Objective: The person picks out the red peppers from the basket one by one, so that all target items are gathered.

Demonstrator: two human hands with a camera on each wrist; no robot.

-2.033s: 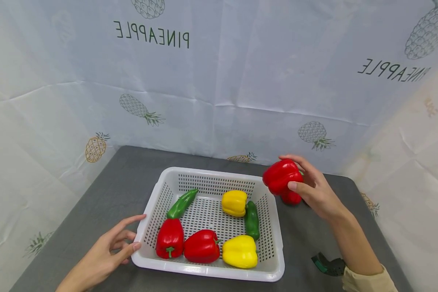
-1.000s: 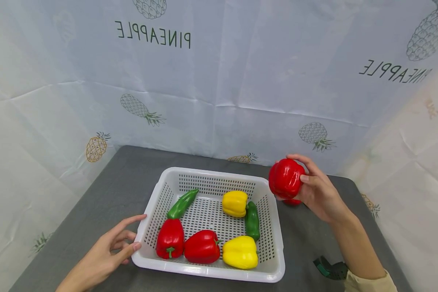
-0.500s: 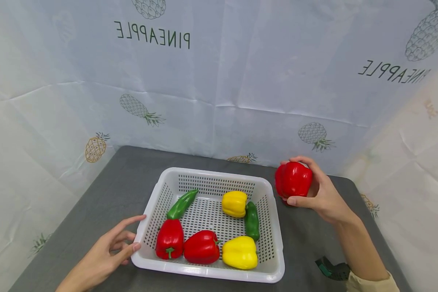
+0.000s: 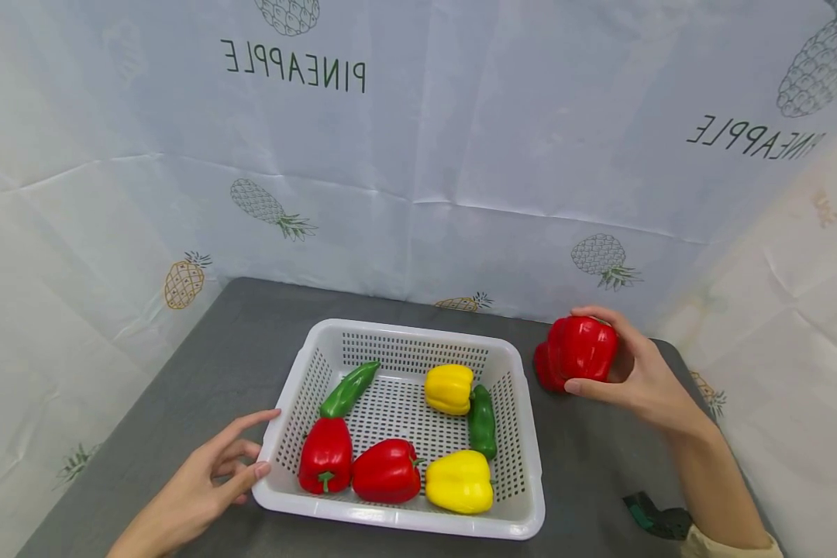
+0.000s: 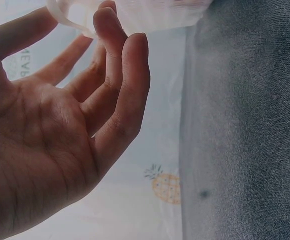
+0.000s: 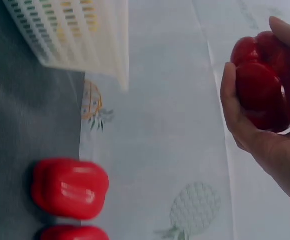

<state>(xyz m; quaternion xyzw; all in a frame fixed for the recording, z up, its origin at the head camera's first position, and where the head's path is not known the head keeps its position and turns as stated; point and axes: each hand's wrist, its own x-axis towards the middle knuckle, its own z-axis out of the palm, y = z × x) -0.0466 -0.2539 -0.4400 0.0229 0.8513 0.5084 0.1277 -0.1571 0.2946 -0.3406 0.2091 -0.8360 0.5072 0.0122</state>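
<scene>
My right hand (image 4: pixel 631 372) grips a glossy red bell pepper (image 4: pixel 586 349) between thumb and fingers, right of the white basket (image 4: pixel 397 521). In the right wrist view the held pepper (image 6: pixel 257 90) is well apart from two red bell peppers, one whole (image 6: pixel 70 187) and one cut by the frame edge (image 6: pixel 75 233). Part of a table pepper (image 4: pixel 545 370) shows behind the held one in the head view. At the basket's left rim, my left hand (image 4: pixel 198 480) touches with thumb and index fingertips; its other fingers bend loosely, holding nothing, as the left wrist view shows.
Inside the basket lie two red bell peppers (image 4: pixel 386 471), two yellow bell peppers (image 4: pixel 459 482), a long green pepper (image 4: pixel 349 389) and a dark green cucumber-like vegetable (image 4: pixel 482 422). A dark curved strap-like piece (image 4: pixel 659 518) is beside the right forearm. Pineapple-print cloth (image 4: pixel 418 194) surrounds the grey table (image 4: pixel 265 310).
My right hand has carried the red bell pepper rightward, away from the basket's right rim, and turned it on the way. My left hand and the basket contents stay as they were.
</scene>
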